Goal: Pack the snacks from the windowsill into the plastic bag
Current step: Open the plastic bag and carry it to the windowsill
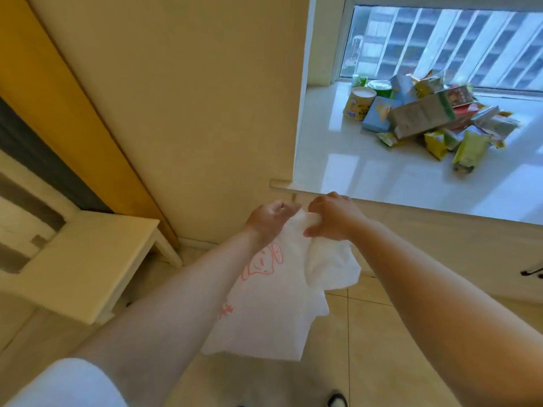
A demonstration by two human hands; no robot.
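A white plastic bag [273, 306] with a pink cartoon print hangs in front of me, below the windowsill's front edge. My left hand [269, 218] and my right hand [335, 215] both pinch its top, close together. A heap of snacks [426, 113] lies on the white windowsill [352, 165] at the upper right, well beyond my hands: a yellow tub [359, 103], a blue box [379, 114], a long carton [420, 114] and several yellow-green packets [470, 149].
A cream wall [191, 113] stands left of the window recess. A low white side table [88, 265] sits at the left by a yellow panel. The floor is beige tile. A dark object [531, 272] pokes in at the right edge.
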